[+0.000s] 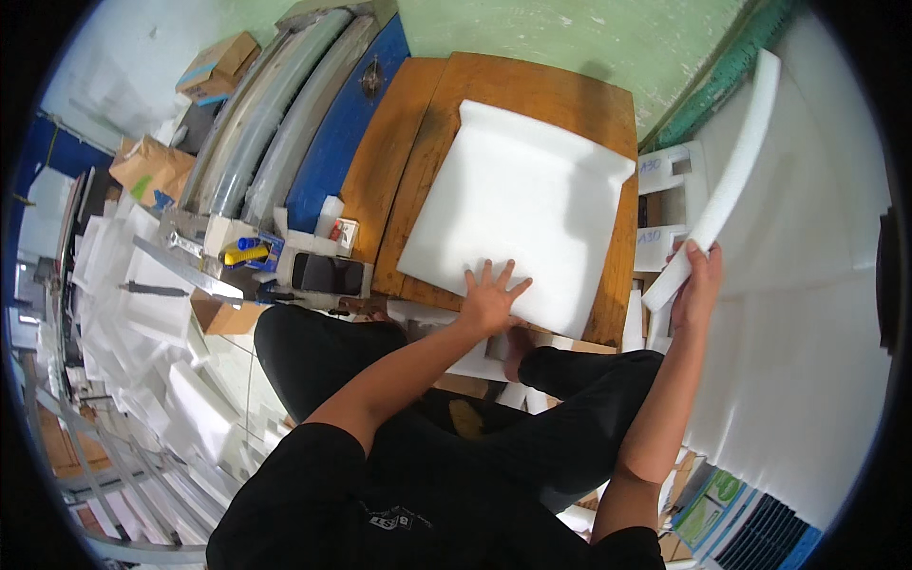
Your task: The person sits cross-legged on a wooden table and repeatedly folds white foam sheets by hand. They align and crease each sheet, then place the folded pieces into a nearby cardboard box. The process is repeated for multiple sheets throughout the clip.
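A square white foam sheet (pixel 527 206) lies on the brown wooden table (pixel 491 78), with a raised foam strip (pixel 545 135) along its far edge. My left hand (pixel 493 299) rests on the sheet's near edge, palm down and fingers spread. Off to the right, my right hand (pixel 697 285) grips a long white foam strip (pixel 734 171) near its lower end. That strip slants up and away beside the table, apart from the sheet. It looks bent towards the picture's rim.
Left of the table are a smartphone (pixel 328 274), a yellow utility knife (pixel 246 254), a long metal blade (pixel 189 271) and a wrench (pixel 187 244). Wrapped rolls (pixel 278 121) lean behind them. Foam scraps (pixel 135 306) pile at far left. Large foam sheets (pixel 784 320) stand at right.
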Action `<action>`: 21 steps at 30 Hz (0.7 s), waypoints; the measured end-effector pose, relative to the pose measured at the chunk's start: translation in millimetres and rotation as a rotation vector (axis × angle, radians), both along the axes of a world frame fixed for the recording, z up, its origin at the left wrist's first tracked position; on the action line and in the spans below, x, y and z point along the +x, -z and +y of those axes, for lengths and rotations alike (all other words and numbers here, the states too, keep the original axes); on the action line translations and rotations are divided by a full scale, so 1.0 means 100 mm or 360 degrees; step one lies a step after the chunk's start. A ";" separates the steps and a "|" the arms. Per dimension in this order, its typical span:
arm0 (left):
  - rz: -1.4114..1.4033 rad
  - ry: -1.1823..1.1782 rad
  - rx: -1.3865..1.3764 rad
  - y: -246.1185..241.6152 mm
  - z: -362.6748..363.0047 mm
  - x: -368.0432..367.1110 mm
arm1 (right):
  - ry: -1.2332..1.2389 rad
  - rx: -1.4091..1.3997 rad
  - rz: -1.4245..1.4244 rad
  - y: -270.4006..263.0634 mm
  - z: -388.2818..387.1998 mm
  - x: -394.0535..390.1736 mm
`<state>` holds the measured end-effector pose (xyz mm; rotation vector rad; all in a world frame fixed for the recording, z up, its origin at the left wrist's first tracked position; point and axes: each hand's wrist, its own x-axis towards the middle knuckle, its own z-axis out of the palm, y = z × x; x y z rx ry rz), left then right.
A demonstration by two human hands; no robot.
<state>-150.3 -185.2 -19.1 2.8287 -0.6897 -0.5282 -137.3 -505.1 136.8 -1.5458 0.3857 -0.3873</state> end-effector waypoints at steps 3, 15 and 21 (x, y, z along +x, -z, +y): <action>-0.0004 -0.0104 -0.0041 0.04 -0.09 -0.09 | -0.0232 -0.0619 0.0169 -0.08 0.31 0.02; -0.0514 -0.0258 -0.1364 -0.23 0.72 0.50 | -0.1279 -0.1773 0.0689 0.64 0.96 0.34; -0.0938 -0.0480 -0.0411 -0.47 0.74 2.42 | -0.0806 -0.2389 0.0782 0.84 0.88 1.82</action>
